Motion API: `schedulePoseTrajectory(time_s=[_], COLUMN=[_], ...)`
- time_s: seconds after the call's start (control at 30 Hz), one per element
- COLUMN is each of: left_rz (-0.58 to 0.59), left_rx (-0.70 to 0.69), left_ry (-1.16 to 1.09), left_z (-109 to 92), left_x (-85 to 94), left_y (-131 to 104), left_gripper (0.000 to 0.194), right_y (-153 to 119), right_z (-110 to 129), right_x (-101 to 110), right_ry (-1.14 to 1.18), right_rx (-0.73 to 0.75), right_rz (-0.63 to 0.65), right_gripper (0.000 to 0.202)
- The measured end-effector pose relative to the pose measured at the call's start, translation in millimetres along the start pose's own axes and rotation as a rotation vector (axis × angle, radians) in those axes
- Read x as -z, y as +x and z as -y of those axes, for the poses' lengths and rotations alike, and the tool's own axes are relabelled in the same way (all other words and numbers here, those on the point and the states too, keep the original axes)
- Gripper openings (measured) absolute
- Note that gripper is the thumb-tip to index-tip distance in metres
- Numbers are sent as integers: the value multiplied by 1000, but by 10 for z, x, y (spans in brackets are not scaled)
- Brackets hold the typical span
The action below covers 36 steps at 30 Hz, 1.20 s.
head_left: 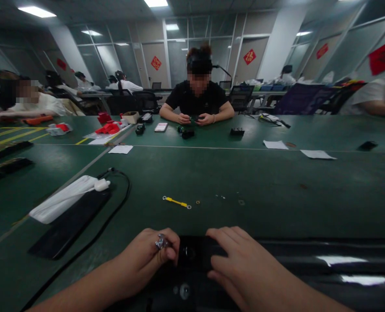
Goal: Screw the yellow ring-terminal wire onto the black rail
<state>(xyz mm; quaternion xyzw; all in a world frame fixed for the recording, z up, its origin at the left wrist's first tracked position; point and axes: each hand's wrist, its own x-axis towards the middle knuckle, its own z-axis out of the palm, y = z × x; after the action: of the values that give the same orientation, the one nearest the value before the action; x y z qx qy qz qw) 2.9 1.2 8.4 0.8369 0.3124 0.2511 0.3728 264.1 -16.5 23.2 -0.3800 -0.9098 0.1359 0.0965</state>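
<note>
In front of me at the bottom lies a long glossy black device (pixel 309 253), running off to the right. My left hand (pixel 153 255), with a silver ring on one finger, is closed at its left end; the fingertips curl down and whatever they pinch is hidden. My right hand (pixel 238 260) bends its fingers around a dark block-like part (pixel 213 252) on the device, thumb side toward the left hand. Beyond the hands, a yellow strap with ring ends (pixel 177 202) lies on the table beside a small brass-coloured ring (pixel 198 202).
A white power strip (pixel 70 197) and a flat black panel (pixel 70 225) lie at left, with a black cable (pixel 104 234) curving past. Paper slips (pixel 318 154) lie along the table seam. Across sits a person (pixel 197 95) handling small parts. Red pieces (pixel 109 127) lie at back left.
</note>
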Motion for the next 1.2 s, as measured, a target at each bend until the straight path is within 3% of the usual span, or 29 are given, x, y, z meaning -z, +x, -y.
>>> schedulePoseTrajectory(time_s=[0.97, 1.2], left_rz=[3, 23], left_rx=[18, 73], left_ry=[8, 62], left_z=[-3, -68], left_x=[0, 27], left_y=[16, 13], left_gripper=[18, 27], right_y=[14, 15], right_z=[-7, 19], right_x=[-3, 11], right_ry=[-25, -8], right_rx=[12, -16], right_rz=[-8, 16], right_gripper=[12, 16])
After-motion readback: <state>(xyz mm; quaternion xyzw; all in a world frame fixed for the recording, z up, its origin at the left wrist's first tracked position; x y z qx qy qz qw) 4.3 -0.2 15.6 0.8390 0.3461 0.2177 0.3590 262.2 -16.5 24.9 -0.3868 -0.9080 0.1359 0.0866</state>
